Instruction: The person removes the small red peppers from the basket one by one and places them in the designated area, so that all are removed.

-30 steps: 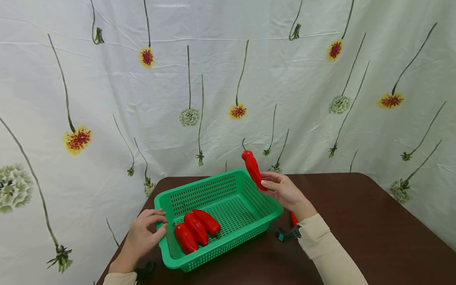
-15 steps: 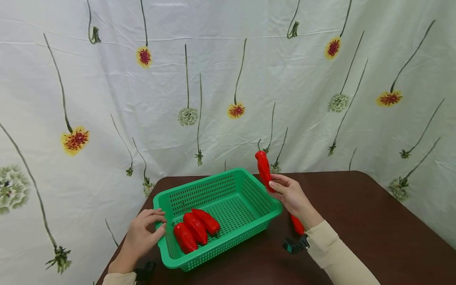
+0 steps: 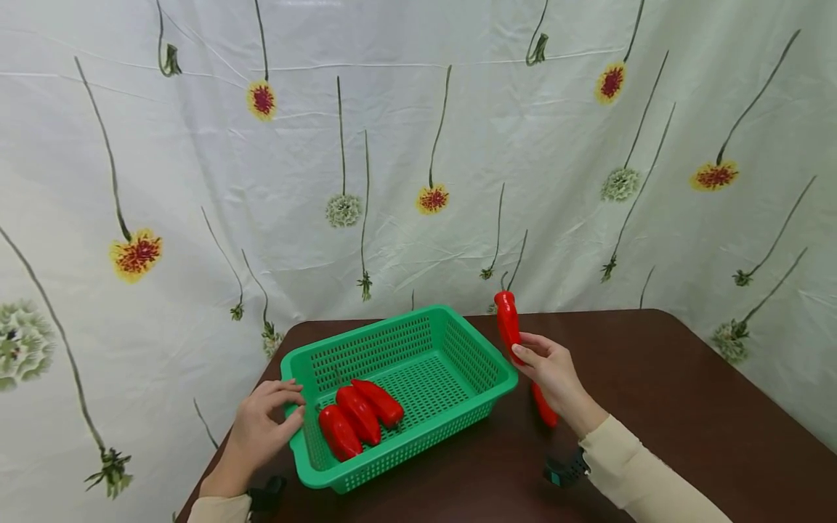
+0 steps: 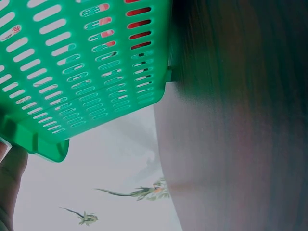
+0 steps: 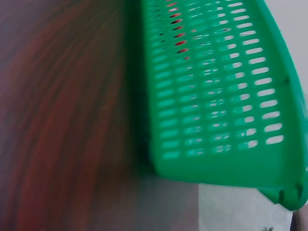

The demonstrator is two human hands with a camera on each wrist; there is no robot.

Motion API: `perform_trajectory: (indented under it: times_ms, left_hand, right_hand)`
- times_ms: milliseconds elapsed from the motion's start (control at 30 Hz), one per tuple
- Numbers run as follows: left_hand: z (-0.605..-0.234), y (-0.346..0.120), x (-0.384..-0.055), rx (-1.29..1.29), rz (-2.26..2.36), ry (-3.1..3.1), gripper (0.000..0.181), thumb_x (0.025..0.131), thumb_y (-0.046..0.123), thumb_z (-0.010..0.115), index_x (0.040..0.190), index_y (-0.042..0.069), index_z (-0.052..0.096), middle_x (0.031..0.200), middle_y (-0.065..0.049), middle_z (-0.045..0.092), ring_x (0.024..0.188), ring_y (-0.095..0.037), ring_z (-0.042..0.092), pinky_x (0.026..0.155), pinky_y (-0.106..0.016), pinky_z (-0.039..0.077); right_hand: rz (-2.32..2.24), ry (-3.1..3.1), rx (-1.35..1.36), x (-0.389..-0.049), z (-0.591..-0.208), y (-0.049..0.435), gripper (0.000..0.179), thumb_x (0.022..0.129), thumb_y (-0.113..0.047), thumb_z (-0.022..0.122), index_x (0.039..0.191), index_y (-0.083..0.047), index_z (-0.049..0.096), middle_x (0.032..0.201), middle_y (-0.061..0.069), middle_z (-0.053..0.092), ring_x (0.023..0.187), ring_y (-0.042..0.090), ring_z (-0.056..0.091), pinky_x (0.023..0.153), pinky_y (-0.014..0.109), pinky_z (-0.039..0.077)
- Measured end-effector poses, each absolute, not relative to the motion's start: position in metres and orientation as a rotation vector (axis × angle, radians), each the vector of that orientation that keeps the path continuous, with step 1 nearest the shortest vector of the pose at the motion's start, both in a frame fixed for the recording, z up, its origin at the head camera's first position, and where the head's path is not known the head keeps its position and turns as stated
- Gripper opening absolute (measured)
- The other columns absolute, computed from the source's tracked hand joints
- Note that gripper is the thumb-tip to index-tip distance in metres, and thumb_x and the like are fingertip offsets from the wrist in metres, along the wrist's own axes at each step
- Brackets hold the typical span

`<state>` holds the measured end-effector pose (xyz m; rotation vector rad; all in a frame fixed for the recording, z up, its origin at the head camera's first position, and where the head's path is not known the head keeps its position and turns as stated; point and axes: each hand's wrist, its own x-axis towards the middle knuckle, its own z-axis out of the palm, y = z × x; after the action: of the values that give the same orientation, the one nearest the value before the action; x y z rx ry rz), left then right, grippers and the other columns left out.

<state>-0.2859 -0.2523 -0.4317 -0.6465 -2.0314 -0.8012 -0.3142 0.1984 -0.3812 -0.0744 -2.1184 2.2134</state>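
Note:
A green slotted basket (image 3: 484,361) stands on the dark brown table (image 3: 660,407). Three red peppers (image 3: 358,417) lie side by side in its near left end. My left hand (image 3: 264,428) rests on the basket's near left rim, fingers loosely bent over it; one fingertip (image 4: 10,168) shows under the rim (image 4: 43,144). My right hand (image 3: 552,374) holds a long red pepper (image 3: 507,325) upright, just right of the basket. Another red pepper (image 3: 544,407) lies on the table under that hand. The right wrist view shows the basket wall (image 5: 216,106), not the hand.
A white cloth with a flower print (image 3: 418,160) hangs behind and round the table. The table's right half (image 3: 706,428) is bare wood. The table's left edge runs close beside the basket.
My right hand has carried the upright pepper rightwards, from over the basket's far right corner to beside the basket and lower. The pepper on the table now shows more. The left hand stays put.

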Motion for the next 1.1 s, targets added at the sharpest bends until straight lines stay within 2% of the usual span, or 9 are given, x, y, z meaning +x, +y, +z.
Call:
perform_trajectory:
  times_ms: [233, 600, 800, 1100]
  left_hand:
    - [-0.431, -0.252, -0.286, -0.640, -0.802, -2.035, 0.024, 0.066, -0.012, 0.076, 0.074, 0.011, 0.073, 0.091, -0.010, 0.074, 0.096, -0.023, 0.066, 0.094, -0.001, 0.036]
    - [-0.430, -0.251, -0.286, -0.631, -0.792, -2.050, 0.024, 0.067, -0.011, 0.075, 0.075, 0.011, 0.073, 0.092, -0.010, 0.074, 0.097, -0.024, 0.066, 0.094, -0.001, 0.036]
    - [-0.430, -0.251, -0.286, -0.635, -0.796, -2.048, 0.024, 0.067, -0.011, 0.075, 0.075, 0.011, 0.073, 0.092, -0.010, 0.074, 0.097, -0.022, 0.066, 0.094, -0.001, 0.036]
    - [-0.431, -0.251, -0.286, -0.624, -0.795, -2.041, 0.021, 0.067, -0.011, 0.075, 0.074, 0.008, 0.073, 0.091, -0.010, 0.074, 0.099, -0.012, 0.065, 0.094, 0.000, 0.035]
  right_hand:
    - [2.088, -2.227, -0.146, -0.306, -0.396, 0.211, 0.049, 0.099, -0.016, 0.061, 0.144, 0.000, 0.049, 0.143, 0.021, 0.050, 0.112, 0.022, 0.062, 0.105, 0.046, 0.046]
    - [1.988, -2.277, -0.229, -0.295, -0.411, 0.230, 0.049, 0.099, -0.018, 0.062, 0.141, 0.002, 0.051, 0.135, 0.021, 0.054, 0.105, 0.021, 0.065, 0.102, 0.045, 0.049]
    - [1.984, -2.264, -0.259, -0.294, -0.418, 0.243, 0.050, 0.099, -0.018, 0.062, 0.142, 0.003, 0.049, 0.134, 0.020, 0.054, 0.102, 0.015, 0.067, 0.099, 0.042, 0.050]
    - [1.955, -2.277, -0.295, -0.292, -0.427, 0.256, 0.053, 0.097, -0.018, 0.065, 0.141, 0.007, 0.049, 0.125, 0.018, 0.058, 0.100, 0.016, 0.068, 0.096, 0.040, 0.053]
